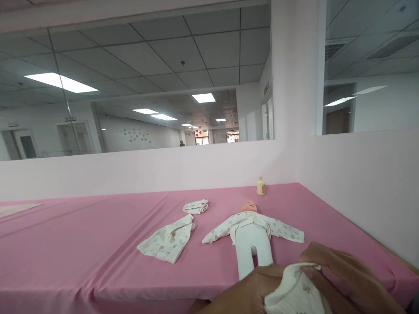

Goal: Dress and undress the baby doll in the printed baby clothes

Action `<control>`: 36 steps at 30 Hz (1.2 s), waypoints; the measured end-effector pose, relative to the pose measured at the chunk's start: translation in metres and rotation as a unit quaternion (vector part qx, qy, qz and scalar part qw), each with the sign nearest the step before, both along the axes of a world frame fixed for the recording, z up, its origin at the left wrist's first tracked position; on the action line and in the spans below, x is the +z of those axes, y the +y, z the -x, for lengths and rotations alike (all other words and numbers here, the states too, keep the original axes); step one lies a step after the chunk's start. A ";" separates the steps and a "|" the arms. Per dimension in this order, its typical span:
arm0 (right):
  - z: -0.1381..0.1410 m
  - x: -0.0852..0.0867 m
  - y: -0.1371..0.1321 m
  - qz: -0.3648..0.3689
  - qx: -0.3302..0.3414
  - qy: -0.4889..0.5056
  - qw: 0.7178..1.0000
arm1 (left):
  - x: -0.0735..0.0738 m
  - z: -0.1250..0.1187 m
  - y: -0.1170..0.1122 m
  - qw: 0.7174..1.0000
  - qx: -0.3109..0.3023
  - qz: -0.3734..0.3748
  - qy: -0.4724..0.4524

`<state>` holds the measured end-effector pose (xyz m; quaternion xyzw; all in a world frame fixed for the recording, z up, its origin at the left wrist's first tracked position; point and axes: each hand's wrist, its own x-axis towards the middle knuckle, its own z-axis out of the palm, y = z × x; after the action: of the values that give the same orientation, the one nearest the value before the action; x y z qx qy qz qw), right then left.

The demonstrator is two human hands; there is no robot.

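Note:
My left hand [251,288] and my right hand [348,268] are closed on a small white printed baby garment [303,291] at the lower right. Its top edge is bunched between my fingers, and its lower part runs out of view, so its exact kind is hidden. Just beyond my hands, a baby doll [249,206] lies on its back, head away from me. A long-sleeved white printed top [225,226] covers its spread arms, and its legs [250,242] look plain white. My left hand overlaps the doll's lower legs in the view.
A pink sheet [108,244] covers the table. Left of the doll lie a spread printed garment [166,242] and a folded printed cloth [195,206]. A pale yellow pump bottle [261,187] stands near the wall [147,170], below large windows.

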<state>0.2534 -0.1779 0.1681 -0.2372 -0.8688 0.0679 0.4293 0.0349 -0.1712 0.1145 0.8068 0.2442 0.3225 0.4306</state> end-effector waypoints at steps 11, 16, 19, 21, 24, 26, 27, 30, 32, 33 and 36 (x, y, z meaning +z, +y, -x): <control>-0.031 -0.021 0.017 0.288 -0.083 0.113 0.947 | 0.010 0.043 -0.006 0.985 0.077 0.155 0.000; -0.032 -0.029 0.028 0.217 -0.110 0.059 0.968 | 0.022 0.035 -0.015 0.977 0.205 -0.003 0.061; -0.014 -0.031 0.023 0.130 -0.041 -0.042 0.990 | 0.033 0.026 -0.016 0.969 0.173 -0.140 0.108; 0.002 -0.033 0.015 0.114 0.021 -0.112 0.987 | 0.037 0.021 -0.017 0.965 0.132 -0.194 0.115; 0.021 -0.035 0.007 0.193 0.022 -0.148 0.970 | 0.034 0.020 -0.017 0.954 0.114 -0.246 0.130; 0.027 -0.036 0.007 0.300 0.014 -0.157 0.941 | 0.029 0.023 -0.017 0.935 0.134 -0.291 0.154; 0.028 -0.036 0.009 0.349 0.019 -0.159 0.923 | 0.026 0.025 -0.016 0.924 0.141 -0.312 0.167; 0.027 -0.038 0.013 0.400 0.053 -0.133 0.905 | 0.020 0.032 -0.011 0.901 0.129 -0.350 0.220; 0.026 -0.038 0.015 0.387 0.057 -0.119 0.913 | 0.020 0.036 -0.007 0.895 0.102 -0.346 0.262; 0.025 -0.037 0.015 0.382 0.055 -0.117 0.915 | 0.021 0.038 -0.006 0.895 0.085 -0.336 0.282; 0.023 -0.037 0.017 0.388 0.064 -0.116 0.912 | 0.027 0.042 -0.006 0.894 0.052 -0.301 0.327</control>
<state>0.2309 -0.1607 0.1313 -0.3355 -0.8312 0.3985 0.1945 -0.0074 -0.1771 0.1413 0.9439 0.3039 0.1203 0.0462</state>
